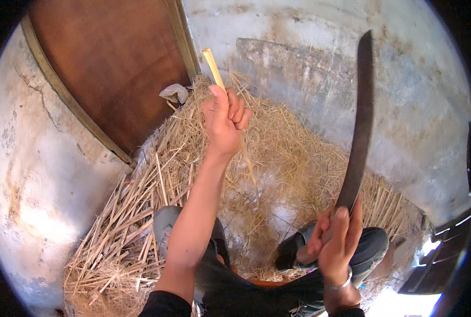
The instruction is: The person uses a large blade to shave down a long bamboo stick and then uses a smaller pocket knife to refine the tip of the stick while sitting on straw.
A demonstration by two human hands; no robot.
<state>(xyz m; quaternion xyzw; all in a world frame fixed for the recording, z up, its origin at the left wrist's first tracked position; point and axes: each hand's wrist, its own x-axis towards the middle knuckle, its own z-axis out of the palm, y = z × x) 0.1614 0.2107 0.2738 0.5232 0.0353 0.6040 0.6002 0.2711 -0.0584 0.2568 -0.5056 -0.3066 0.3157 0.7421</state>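
Observation:
My left hand (226, 119) is raised at the centre and closed round a pale yellow split strip (213, 66), perhaps bamboo, whose upper end sticks out above the thumb. A thin length hangs below that fist, probably the same strip. At the right, my right hand (337, 238) grips a machete (361, 116) near the base of its long dark blade, which points up and curves slightly at the tip. The machete's handle is mostly hidden by the fingers. Blade and strip are well apart. A metal band circles my right wrist.
Straw-like shavings (278, 127) cover the floor ahead of my bent legs. Long split strips (124, 227) lie heaped at the left, with more strips (386, 203) at the right. A brown door (114, 63), a worn wall (309, 68) and a crumpled plastic bag (174, 93) stand beyond.

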